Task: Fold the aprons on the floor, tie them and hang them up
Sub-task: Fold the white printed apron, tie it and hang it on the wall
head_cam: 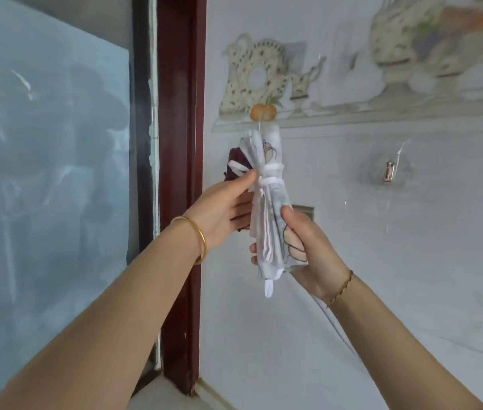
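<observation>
A folded white apron bundle (pixel 268 199) with a printed pattern is tied round its middle with white straps and held upright against the tiled wall. My right hand (pixel 308 247) grips its lower part, fingers curled round it. My left hand (pixel 225 211) touches the bundle at the tie, thumb and fingers pinching near the knot. Behind it hangs a dark maroon apron bundle (pixel 236 162) with white straps, mostly hidden. A thin white strap end dangles below the white bundle.
A clear adhesive wall hook (pixel 388 172) with a metal peg sits to the right on the white tiled wall (pixel 382 261). A dark red door frame (pixel 181 143) stands left of the bundles, beside a frosted glass pane (pixel 48 173).
</observation>
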A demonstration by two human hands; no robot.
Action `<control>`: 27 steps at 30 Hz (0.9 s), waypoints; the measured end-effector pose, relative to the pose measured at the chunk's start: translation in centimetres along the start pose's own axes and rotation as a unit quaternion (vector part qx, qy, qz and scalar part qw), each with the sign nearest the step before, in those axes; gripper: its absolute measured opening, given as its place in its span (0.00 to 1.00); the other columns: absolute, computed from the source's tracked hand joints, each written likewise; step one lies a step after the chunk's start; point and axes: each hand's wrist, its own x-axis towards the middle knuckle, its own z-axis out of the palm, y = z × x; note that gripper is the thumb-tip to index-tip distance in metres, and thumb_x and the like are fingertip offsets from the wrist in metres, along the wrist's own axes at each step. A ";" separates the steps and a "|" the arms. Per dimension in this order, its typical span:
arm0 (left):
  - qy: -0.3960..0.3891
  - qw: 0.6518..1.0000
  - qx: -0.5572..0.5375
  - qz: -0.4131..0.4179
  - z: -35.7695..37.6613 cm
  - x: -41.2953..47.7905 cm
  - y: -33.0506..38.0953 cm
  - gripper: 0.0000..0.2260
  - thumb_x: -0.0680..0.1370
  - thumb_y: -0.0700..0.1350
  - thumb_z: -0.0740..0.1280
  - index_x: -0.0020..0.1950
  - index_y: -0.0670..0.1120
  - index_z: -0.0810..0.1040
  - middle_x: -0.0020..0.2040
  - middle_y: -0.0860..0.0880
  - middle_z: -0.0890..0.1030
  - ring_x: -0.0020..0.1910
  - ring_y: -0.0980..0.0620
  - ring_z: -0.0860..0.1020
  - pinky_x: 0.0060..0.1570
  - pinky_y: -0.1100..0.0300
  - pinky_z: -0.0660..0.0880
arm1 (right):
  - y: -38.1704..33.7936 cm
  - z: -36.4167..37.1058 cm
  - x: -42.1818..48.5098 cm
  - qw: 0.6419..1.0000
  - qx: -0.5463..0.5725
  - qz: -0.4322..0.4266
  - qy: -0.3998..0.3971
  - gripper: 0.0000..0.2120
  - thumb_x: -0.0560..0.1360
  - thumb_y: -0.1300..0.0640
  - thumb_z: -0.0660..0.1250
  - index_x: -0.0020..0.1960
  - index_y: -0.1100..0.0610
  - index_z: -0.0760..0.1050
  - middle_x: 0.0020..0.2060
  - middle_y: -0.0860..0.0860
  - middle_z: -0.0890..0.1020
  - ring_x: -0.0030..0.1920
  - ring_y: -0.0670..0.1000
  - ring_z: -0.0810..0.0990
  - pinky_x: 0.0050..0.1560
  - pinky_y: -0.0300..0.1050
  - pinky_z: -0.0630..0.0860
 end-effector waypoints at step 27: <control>0.128 0.987 0.011 0.100 1.5 10.9 6.6 0.15 0.80 0.38 0.59 0.66 0.50 0.69 0.52 0.47 0.78 0.54 0.47 0.77 0.57 0.50 0.75 | -4.9 -2.9 12.4 0.586 -0.688 -0.314 0.290 0.39 0.62 0.65 0.74 0.70 0.55 0.64 0.46 0.55 0.75 0.37 0.55 0.75 0.24 0.45 0.72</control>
